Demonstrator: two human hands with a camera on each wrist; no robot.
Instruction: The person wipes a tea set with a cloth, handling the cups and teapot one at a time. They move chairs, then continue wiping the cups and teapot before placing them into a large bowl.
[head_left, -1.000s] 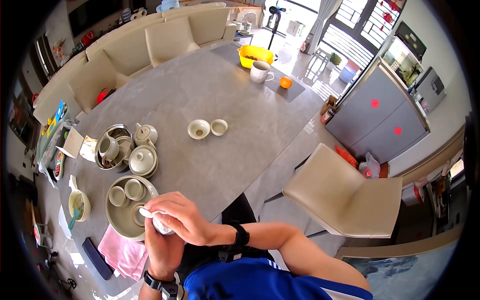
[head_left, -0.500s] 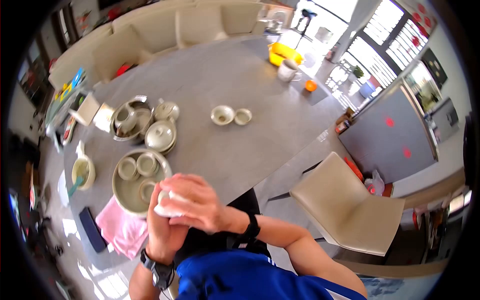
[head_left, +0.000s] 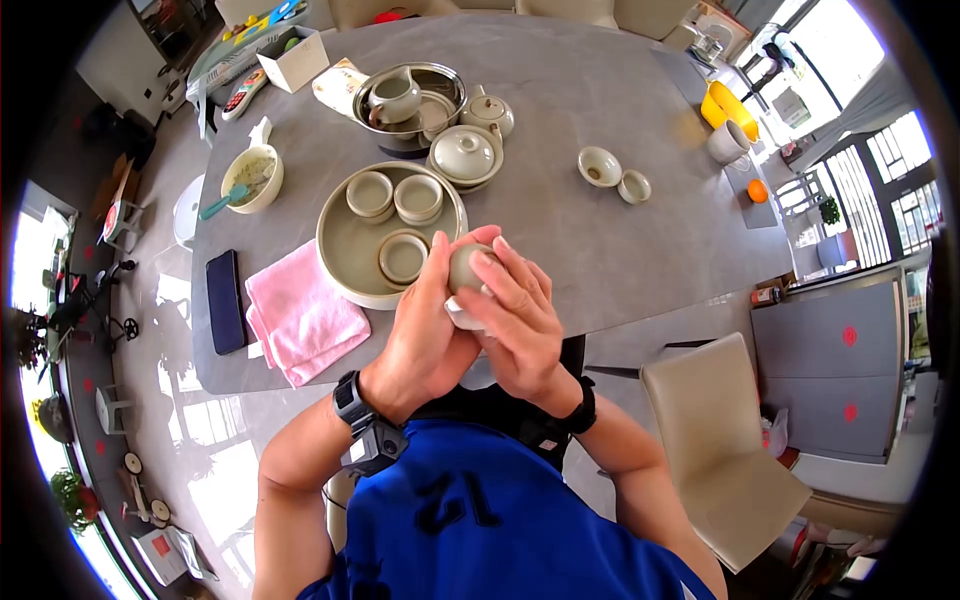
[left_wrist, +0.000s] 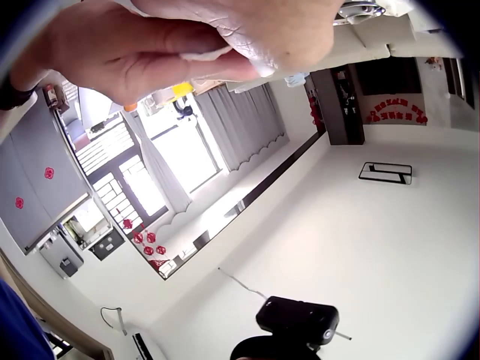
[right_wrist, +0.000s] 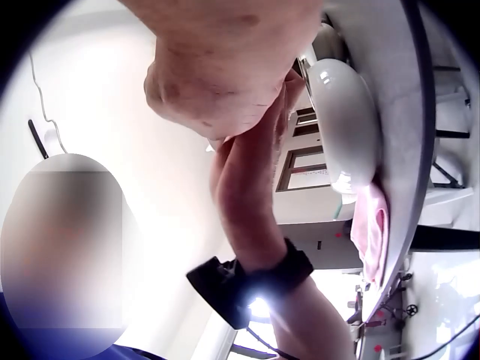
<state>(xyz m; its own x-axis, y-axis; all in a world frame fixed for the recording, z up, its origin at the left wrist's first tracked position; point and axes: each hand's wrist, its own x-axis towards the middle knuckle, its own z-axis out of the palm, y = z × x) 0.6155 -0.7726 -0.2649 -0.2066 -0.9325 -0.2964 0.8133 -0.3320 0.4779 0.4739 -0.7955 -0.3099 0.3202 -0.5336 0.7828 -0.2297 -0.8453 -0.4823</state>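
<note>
In the head view both hands meet just in front of the table's near edge, around a small grey-green teacup point(head_left: 472, 268). My left hand point(head_left: 425, 335) cups it from the left side, thumb and fingers up along its wall. From the right, my right hand point(head_left: 520, 325) curls its fingers over the cup, with a crumpled white tissue point(head_left: 463, 317) between the hands. The palms hide much of the cup. Close behind the left hand stands a round, deep tray point(head_left: 345, 270) with three teacups point(head_left: 404, 257) in it. White tissue point(left_wrist: 206, 55) peeks out between the fingers in the left wrist view.
A pink towel point(head_left: 305, 318) and a dark phone point(head_left: 226, 300) lie left of the tray. Behind it are a lidded bowl point(head_left: 466, 155), a teapot point(head_left: 490, 112) and a metal basin point(head_left: 455, 85). Two small cups point(head_left: 600, 167) sit farther right. A beige chair point(head_left: 710, 430) stands at right.
The head view has turned left and down, so the table things appear farther right. The hands stay together round the cup; the right hand has shifted over it, and more of the cup shows now.
</note>
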